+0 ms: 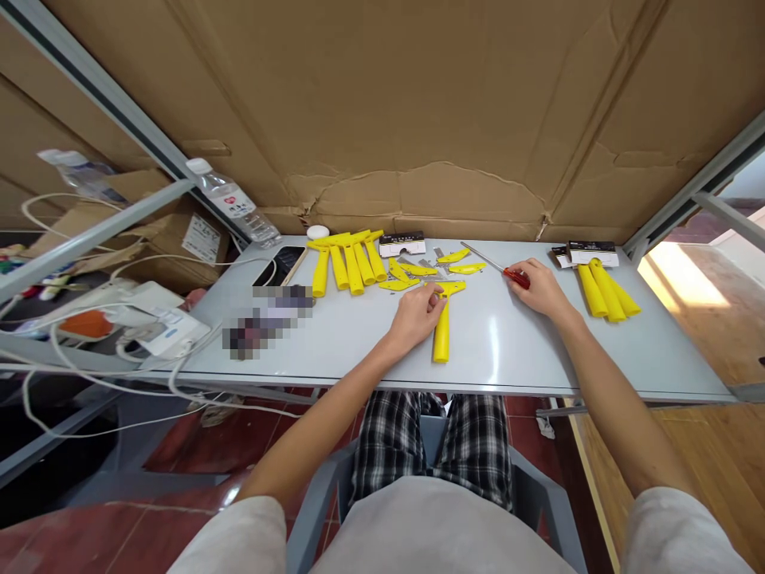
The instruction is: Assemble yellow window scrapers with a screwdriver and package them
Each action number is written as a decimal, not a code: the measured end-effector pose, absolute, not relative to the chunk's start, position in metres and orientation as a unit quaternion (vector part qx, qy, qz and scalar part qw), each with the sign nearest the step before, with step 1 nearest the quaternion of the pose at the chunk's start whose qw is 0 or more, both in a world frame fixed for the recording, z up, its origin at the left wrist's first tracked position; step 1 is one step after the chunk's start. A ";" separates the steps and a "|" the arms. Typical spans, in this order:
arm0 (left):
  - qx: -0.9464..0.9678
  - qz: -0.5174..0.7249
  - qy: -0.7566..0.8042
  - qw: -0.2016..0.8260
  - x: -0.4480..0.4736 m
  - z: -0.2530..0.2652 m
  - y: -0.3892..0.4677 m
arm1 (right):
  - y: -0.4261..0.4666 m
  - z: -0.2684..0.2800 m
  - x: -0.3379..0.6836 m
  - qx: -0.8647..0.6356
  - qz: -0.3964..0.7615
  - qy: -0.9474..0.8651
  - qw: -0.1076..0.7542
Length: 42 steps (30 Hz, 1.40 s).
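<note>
A yellow T-shaped scraper (441, 336) lies on the table in front of me, its handle pointing my way. My left hand (418, 313) is closed at its head, thumb and fingertips pinched on the upper part; any small part between them is too small to make out. To the right, my right hand (539, 290) grips the red handle of a screwdriver (517, 277), whose thin shaft points to the upper left. Loose yellow head pieces (467, 269) and small metal bits lie just beyond the left hand.
Several yellow scrapers (338, 267) stand in a row at the back left. Three yellow handles (606, 292) lie on the right by black-and-white packets (593, 253). A phone (280, 266), a water bottle (234, 204) and white cables (149, 375) occupy the left side. Cardboard (418, 104) walls the back.
</note>
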<state>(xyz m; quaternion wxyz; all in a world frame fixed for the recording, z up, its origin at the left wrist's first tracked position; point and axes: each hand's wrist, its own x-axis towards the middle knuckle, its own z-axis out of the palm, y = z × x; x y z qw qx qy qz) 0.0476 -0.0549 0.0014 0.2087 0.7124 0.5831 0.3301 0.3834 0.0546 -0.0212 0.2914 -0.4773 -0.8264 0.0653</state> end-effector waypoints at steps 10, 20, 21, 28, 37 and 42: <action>0.753 0.343 0.543 0.140 0.001 -0.007 -0.097 | 0.022 -0.010 0.355 -0.495 -0.050 -0.824 0.272; 0.790 0.302 0.521 0.115 -0.024 -0.023 -0.100 | -0.054 -0.015 0.279 -0.431 0.008 -0.874 0.221; 0.792 0.300 0.520 0.106 -0.023 -0.024 -0.100 | -0.051 -0.014 0.275 -0.428 -0.001 -0.882 0.199; 0.800 0.287 0.524 0.058 -0.021 -0.028 -0.105 | -0.048 -0.005 0.253 -0.423 -0.056 -0.898 0.104; 0.791 0.277 0.545 0.033 -0.021 -0.030 -0.109 | -0.066 -0.016 0.270 -0.470 -0.007 -0.872 0.136; 0.796 0.249 0.552 0.026 -0.021 -0.029 -0.114 | -0.072 -0.026 0.275 -0.501 0.003 -0.857 0.118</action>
